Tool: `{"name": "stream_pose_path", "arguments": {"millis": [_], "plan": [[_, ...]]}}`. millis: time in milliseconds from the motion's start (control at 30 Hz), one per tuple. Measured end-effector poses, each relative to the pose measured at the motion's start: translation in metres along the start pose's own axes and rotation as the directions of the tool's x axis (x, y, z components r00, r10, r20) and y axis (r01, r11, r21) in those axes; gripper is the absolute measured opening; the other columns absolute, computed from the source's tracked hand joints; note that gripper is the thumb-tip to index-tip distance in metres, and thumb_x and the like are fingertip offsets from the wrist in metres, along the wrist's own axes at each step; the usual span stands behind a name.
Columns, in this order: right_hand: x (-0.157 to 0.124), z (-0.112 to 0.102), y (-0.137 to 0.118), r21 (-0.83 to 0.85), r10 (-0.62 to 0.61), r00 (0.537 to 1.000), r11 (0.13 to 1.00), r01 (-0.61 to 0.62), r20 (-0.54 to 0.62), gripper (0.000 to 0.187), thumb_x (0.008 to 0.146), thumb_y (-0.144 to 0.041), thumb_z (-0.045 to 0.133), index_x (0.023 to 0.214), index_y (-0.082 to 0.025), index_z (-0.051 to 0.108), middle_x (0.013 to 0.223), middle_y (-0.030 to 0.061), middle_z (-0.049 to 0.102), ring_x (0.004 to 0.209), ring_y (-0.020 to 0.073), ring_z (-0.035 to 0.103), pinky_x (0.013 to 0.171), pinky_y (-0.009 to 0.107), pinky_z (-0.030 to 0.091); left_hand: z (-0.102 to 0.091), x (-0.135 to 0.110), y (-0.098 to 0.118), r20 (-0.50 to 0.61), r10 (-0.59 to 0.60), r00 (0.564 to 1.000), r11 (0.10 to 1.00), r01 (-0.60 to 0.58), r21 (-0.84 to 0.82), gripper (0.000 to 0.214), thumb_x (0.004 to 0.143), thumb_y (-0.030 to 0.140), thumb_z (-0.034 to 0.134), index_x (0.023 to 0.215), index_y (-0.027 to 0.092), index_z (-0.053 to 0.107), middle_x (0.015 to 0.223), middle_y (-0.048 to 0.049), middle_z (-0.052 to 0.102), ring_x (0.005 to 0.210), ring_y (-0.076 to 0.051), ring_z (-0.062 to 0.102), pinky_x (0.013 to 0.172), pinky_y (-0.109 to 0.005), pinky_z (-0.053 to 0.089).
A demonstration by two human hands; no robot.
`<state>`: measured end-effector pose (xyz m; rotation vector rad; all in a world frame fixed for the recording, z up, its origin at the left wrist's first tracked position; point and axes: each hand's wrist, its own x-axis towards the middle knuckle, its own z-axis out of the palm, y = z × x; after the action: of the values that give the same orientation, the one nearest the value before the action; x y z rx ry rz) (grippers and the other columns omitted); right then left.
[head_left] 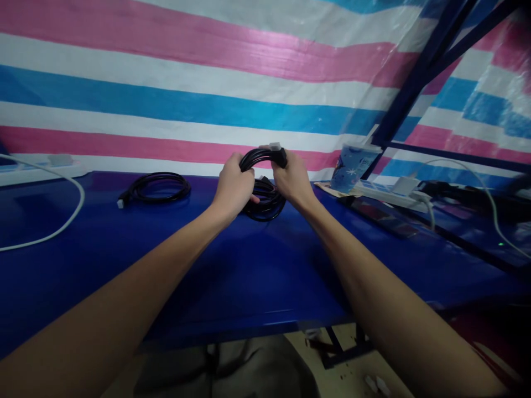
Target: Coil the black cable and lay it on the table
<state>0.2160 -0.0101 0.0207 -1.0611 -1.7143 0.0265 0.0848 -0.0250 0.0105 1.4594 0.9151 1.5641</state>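
Between my two hands is a coiled black cable (260, 157), raised above the blue table (249, 265). My left hand (233, 185) is closed round the coil's left side. My right hand (292, 178) grips its right side, beside a black connector with a pale grey end (276, 147). Just below and behind my hands another black coil (265, 209) shows, partly covered by my left fingers; whether it touches the held one I cannot tell. Further left a separate coiled black cable (160, 188) lies flat on the table, its plug pointing left.
At the right stand a blue patterned cup (352, 166) with a straw and a white power strip (385, 193), with a dark flat phone-like object (379, 215) in front. Another white power strip (37, 170) and a white cord (78, 210) lie left. Striped sheeting hangs behind.
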Motion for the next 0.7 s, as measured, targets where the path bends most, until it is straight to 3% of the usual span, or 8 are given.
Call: {"name": "stream_pose_path", "arguments": {"millis": [100, 233, 333, 400, 533, 600, 700], "plan": [[0.003, 0.000, -0.001, -0.076, 0.030, 0.999, 0.997, -0.031, -0.014, 0.017, 0.083, -0.016, 0.044, 0.073, -0.017, 0.058, 0.067, 0.0033, 0.048, 0.068, 0.0168, 0.048, 0.072, 0.034, 0.040, 0.000, -0.002, 0.006, -0.001, 0.102, 0.995, 0.992, -0.102, 0.073, 0.010, 0.079, 0.010, 0.053, 0.074, 0.019, 0.052, 0.056, 0.0036, 0.046, 0.037, -0.008, 0.043, 0.039, -0.022, 0.028], [0.006, 0.000, -0.006, -0.109, 0.006, 0.996, 0.994, -0.016, -0.091, 0.014, 0.078, -0.017, 0.056, 0.065, -0.017, 0.051, 0.075, 0.0046, 0.046, 0.078, 0.0173, 0.048, 0.076, 0.034, 0.040, 0.001, -0.005, 0.015, 0.030, 0.187, 0.982, 0.976, -0.189, 0.109, 0.011, 0.080, 0.008, 0.051, 0.076, 0.018, 0.055, 0.058, 0.0027, 0.048, 0.044, -0.008, 0.043, 0.042, -0.020, 0.025], [0.006, 0.000, -0.010, 0.118, 0.114, 0.993, 0.986, -0.114, 0.011, 0.018, 0.082, -0.023, 0.056, 0.066, -0.018, 0.049, 0.068, 0.0023, 0.049, 0.067, 0.0139, 0.048, 0.066, 0.030, 0.041, 0.001, -0.004, 0.016, 0.019, 0.172, 0.985, 0.981, -0.173, 0.087, 0.012, 0.081, 0.011, 0.053, 0.088, 0.020, 0.057, 0.060, 0.0036, 0.047, 0.045, -0.009, 0.044, 0.043, -0.020, 0.027], [0.005, 0.002, -0.011, 0.291, 0.203, 0.977, 0.933, -0.212, 0.062, 0.024, 0.083, -0.029, 0.055, 0.065, -0.019, 0.046, 0.056, -0.0012, 0.043, 0.055, 0.0108, 0.043, 0.053, 0.025, 0.036, 0.000, -0.002, 0.016, -0.025, 0.196, 0.980, 0.979, -0.194, 0.056, 0.027, 0.078, 0.010, 0.059, 0.101, 0.023, 0.057, 0.064, 0.0046, 0.049, 0.048, -0.009, 0.045, 0.048, -0.020, 0.030], [0.005, 0.007, -0.007, 0.461, 0.338, 0.940, 0.842, -0.280, -0.046, 0.029, 0.079, -0.028, 0.061, 0.059, -0.019, 0.041, 0.050, -0.0039, 0.033, 0.047, 0.0075, 0.036, 0.043, 0.021, 0.026, -0.002, 0.000, 0.021, -0.029, 0.293, 0.956, 0.956, -0.292, 0.029, 0.043, 0.072, 0.015, 0.073, 0.109, 0.024, 0.054, 0.072, 0.0042, 0.054, 0.068, -0.011, 0.055, 0.065, -0.022, 0.039], [0.007, 0.005, -0.004, 0.551, 0.444, 0.892, 0.767, -0.330, -0.084, 0.032, 0.081, -0.033, 0.062, 0.061, -0.020, 0.040, 0.048, -0.0052, 0.032, 0.042, 0.0068, 0.033, 0.040, 0.021, 0.024, -0.006, 0.000, 0.026, -0.034, 0.403, 0.914, 0.913, -0.400, 0.084, 0.036, 0.078, 0.025, 0.070, 0.109, 0.023, 0.052, 0.080, 0.0017, 0.057, 0.084, -0.014, 0.057, 0.077, -0.023, 0.042], [0.011, -0.005, 0.001, 0.728, 0.588, 0.799, 0.603, -0.326, -0.129, 0.040, 0.083, -0.041, 0.063, 0.064, -0.022, 0.034, 0.045, -0.0084, 0.025, 0.037, 0.0055, 0.025, 0.035, 0.021, 0.022, -0.014, 0.002, 0.030, -0.180, 0.598, 0.781, 0.796, -0.552, 0.247, 0.024, 0.092, 0.028, 0.054, 0.113, 0.020, 0.048, 0.104, -0.0032, 0.056, 0.103, -0.013, 0.051, 0.096, -0.024, 0.037]]}}
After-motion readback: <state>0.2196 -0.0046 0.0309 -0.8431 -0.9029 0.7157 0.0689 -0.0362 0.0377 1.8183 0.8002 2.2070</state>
